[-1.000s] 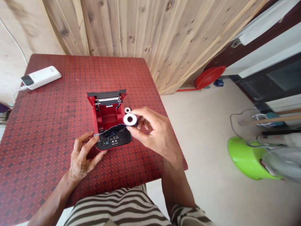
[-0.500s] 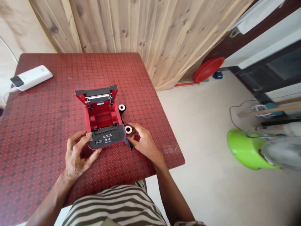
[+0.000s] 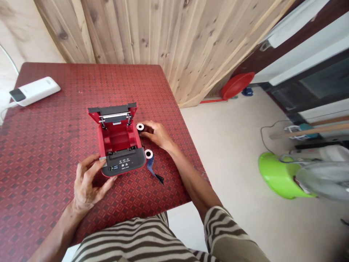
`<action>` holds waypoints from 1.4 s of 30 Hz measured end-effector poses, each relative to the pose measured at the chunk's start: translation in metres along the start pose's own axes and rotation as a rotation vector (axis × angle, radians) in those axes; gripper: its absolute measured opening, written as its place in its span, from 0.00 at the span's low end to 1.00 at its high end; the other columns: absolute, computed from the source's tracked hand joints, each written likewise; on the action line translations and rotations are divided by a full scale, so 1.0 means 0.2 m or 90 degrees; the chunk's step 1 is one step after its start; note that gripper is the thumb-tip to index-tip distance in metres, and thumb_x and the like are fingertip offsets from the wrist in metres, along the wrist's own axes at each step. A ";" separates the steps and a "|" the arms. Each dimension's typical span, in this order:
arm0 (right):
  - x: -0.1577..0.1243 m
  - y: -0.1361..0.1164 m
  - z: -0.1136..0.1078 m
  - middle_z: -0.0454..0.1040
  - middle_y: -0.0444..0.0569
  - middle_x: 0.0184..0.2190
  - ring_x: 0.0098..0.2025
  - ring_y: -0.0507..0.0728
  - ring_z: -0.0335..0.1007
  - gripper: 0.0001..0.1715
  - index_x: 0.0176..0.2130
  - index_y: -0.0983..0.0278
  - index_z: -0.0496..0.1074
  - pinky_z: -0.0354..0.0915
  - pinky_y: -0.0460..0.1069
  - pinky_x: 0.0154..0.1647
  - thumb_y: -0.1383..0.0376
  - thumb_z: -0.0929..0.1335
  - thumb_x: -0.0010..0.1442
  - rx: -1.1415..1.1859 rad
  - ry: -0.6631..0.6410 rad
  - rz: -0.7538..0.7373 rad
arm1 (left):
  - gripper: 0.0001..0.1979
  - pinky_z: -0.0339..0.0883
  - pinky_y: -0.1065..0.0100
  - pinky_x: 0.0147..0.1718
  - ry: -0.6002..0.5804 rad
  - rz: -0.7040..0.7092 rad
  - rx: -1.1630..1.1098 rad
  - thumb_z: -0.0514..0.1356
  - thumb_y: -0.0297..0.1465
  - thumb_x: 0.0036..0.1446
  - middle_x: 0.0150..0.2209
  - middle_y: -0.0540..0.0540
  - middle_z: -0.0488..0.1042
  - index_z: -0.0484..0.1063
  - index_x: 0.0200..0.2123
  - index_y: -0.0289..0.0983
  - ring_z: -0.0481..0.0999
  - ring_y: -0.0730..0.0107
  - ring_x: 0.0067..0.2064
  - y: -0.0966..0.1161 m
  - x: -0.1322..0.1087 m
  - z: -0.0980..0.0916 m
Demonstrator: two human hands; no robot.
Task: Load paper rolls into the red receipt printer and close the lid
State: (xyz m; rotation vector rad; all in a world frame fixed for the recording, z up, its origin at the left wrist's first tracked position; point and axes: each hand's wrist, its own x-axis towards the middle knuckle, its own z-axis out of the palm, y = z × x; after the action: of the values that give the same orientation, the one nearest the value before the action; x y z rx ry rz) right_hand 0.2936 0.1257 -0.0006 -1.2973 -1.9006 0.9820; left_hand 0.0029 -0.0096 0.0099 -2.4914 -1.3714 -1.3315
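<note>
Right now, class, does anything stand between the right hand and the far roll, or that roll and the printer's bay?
No: the right hand touches the far roll; only the printer's side wall lies between roll and bay.

Scene evenly lit by bright, soft daylight; floor (image 3: 240,153) washed pale at right. Faint shadow noted under the left hand (image 3: 87,182) on the table (image 3: 40,145). Wall planks (image 3: 152,32) bowed by wide-angle distortion. Grey object (image 3: 324,180) at right edge smeared, out of focus.

Open red printer (image 3: 118,145); far roll (image 3: 140,127), near roll (image 3: 148,154) alongside.
</note>
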 end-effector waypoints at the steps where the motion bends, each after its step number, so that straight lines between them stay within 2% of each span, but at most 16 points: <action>1: -0.01 -0.02 -0.02 0.83 0.48 0.45 0.46 0.57 0.77 0.18 0.51 0.62 0.80 0.71 0.56 0.52 0.70 0.75 0.60 0.004 0.015 -0.002 | 0.37 0.76 0.59 0.50 0.000 -0.004 0.000 0.73 0.33 0.55 0.54 0.36 0.73 0.65 0.65 0.38 0.77 0.56 0.54 0.00 0.00 0.00; 3: -0.05 -0.10 -0.09 0.82 0.49 0.48 0.48 0.58 0.77 0.18 0.52 0.61 0.79 0.70 0.56 0.53 0.69 0.74 0.61 0.002 0.055 -0.024 | 0.36 0.77 0.59 0.50 0.001 -0.007 -0.001 0.73 0.33 0.55 0.55 0.36 0.73 0.65 0.65 0.37 0.77 0.56 0.54 0.00 -0.01 0.00; 5: -0.11 -0.24 -0.20 0.81 0.49 0.51 0.50 0.59 0.76 0.20 0.56 0.59 0.77 0.70 0.58 0.54 0.66 0.73 0.64 -0.029 0.085 -0.072 | 0.37 0.77 0.59 0.51 -0.001 -0.009 -0.006 0.73 0.33 0.55 0.55 0.36 0.73 0.65 0.65 0.37 0.77 0.56 0.55 0.00 -0.02 0.00; 8: -0.19 -0.51 -0.29 0.79 0.50 0.55 0.54 0.61 0.74 0.23 0.63 0.56 0.72 0.68 0.62 0.59 0.62 0.71 0.70 -0.091 0.016 -0.215 | 0.37 0.77 0.58 0.52 -0.008 -0.012 -0.013 0.73 0.33 0.55 0.56 0.35 0.72 0.65 0.65 0.37 0.77 0.55 0.56 0.00 -0.03 0.00; 10: -0.20 -0.66 -0.26 0.80 0.50 0.52 0.53 0.60 0.74 0.22 0.62 0.58 0.71 0.70 0.60 0.58 0.65 0.70 0.71 -0.160 -0.045 -0.267 | 0.36 0.77 0.58 0.52 -0.013 -0.016 -0.016 0.72 0.33 0.56 0.56 0.34 0.72 0.64 0.65 0.37 0.76 0.55 0.56 0.00 -0.03 0.00; 12: -0.18 -0.73 -0.16 0.80 0.52 0.49 0.52 0.60 0.73 0.15 0.56 0.64 0.74 0.71 0.58 0.56 0.70 0.68 0.71 -0.276 -0.098 -0.267 | 0.36 0.77 0.58 0.52 -0.015 -0.019 -0.017 0.72 0.32 0.57 0.56 0.34 0.72 0.64 0.65 0.37 0.76 0.55 0.57 0.01 -0.03 0.00; 15: -0.10 -0.74 0.02 0.80 0.55 0.44 0.51 0.62 0.72 0.12 0.48 0.69 0.76 0.71 0.56 0.51 0.74 0.64 0.72 -0.442 -0.194 -0.211 | 0.36 0.77 0.60 0.52 -0.015 -0.025 -0.016 0.72 0.31 0.56 0.57 0.34 0.71 0.64 0.65 0.37 0.76 0.57 0.56 0.02 -0.03 0.00; 18: -0.02 -0.73 0.12 0.81 0.57 0.42 0.52 0.62 0.73 0.14 0.48 0.70 0.76 0.70 0.53 0.44 0.75 0.61 0.73 -0.522 -0.256 -0.150 | 0.35 0.77 0.61 0.52 -0.016 -0.027 -0.021 0.72 0.31 0.57 0.57 0.34 0.71 0.65 0.65 0.36 0.77 0.59 0.55 0.02 -0.03 0.00; 23: 0.06 -0.75 0.14 0.82 0.61 0.42 0.49 0.63 0.78 0.18 0.47 0.70 0.78 0.69 0.53 0.40 0.79 0.61 0.70 -0.572 -0.311 -0.108 | 0.35 0.78 0.63 0.51 -0.021 -0.034 -0.027 0.71 0.31 0.58 0.57 0.35 0.70 0.64 0.66 0.37 0.77 0.61 0.54 0.03 -0.03 0.00; 30: 0.11 -0.76 0.18 0.82 0.64 0.40 0.47 0.66 0.80 0.20 0.43 0.72 0.80 0.71 0.56 0.43 0.81 0.60 0.68 -0.566 -0.341 -0.090 | 0.36 0.78 0.63 0.50 -0.030 -0.033 -0.028 0.71 0.31 0.58 0.57 0.35 0.70 0.63 0.67 0.38 0.76 0.60 0.54 0.03 -0.03 -0.01; 33: 0.10 -0.75 0.17 0.82 0.65 0.43 0.50 0.65 0.79 0.21 0.48 0.74 0.79 0.72 0.57 0.46 0.81 0.60 0.68 -0.537 -0.329 -0.102 | 0.36 0.78 0.63 0.49 -0.028 -0.034 -0.023 0.71 0.31 0.58 0.57 0.35 0.70 0.62 0.67 0.38 0.77 0.61 0.54 0.02 -0.03 0.00; 36: 0.03 -0.74 0.10 0.82 0.61 0.49 0.54 0.62 0.76 0.21 0.54 0.73 0.76 0.71 0.57 0.55 0.81 0.60 0.70 -0.451 -0.296 -0.150 | 0.35 0.78 0.62 0.50 -0.032 -0.034 -0.024 0.70 0.32 0.59 0.56 0.36 0.70 0.63 0.67 0.38 0.77 0.60 0.54 0.02 -0.03 0.00; 38: -0.03 -0.73 0.04 0.82 0.58 0.49 0.52 0.60 0.76 0.17 0.52 0.70 0.78 0.69 0.57 0.59 0.76 0.62 0.73 -0.352 -0.291 -0.192 | 0.34 0.78 0.61 0.51 -0.042 -0.035 -0.027 0.70 0.33 0.60 0.56 0.36 0.71 0.63 0.66 0.38 0.77 0.60 0.54 0.02 -0.03 -0.02; 40: -0.09 -0.70 -0.02 0.83 0.56 0.48 0.50 0.59 0.77 0.13 0.51 0.68 0.79 0.70 0.57 0.58 0.69 0.65 0.74 -0.257 -0.279 -0.228 | 0.34 0.77 0.60 0.52 -0.051 -0.039 -0.029 0.70 0.35 0.60 0.57 0.36 0.71 0.63 0.66 0.38 0.76 0.58 0.55 0.03 -0.02 -0.05; 42: -0.15 -0.66 -0.04 0.83 0.54 0.48 0.49 0.59 0.76 0.12 0.51 0.66 0.79 0.71 0.57 0.56 0.65 0.68 0.73 -0.197 -0.245 -0.247 | 0.35 0.77 0.57 0.54 -0.059 -0.050 -0.036 0.69 0.37 0.61 0.57 0.35 0.71 0.63 0.67 0.37 0.76 0.56 0.57 0.04 0.00 -0.09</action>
State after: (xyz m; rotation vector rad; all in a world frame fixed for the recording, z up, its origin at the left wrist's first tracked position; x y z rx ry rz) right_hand 0.2466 0.0684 0.1126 -0.8805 -2.5616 0.7953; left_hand -0.0031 -0.0210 0.0249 -2.5919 -1.4850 -1.3011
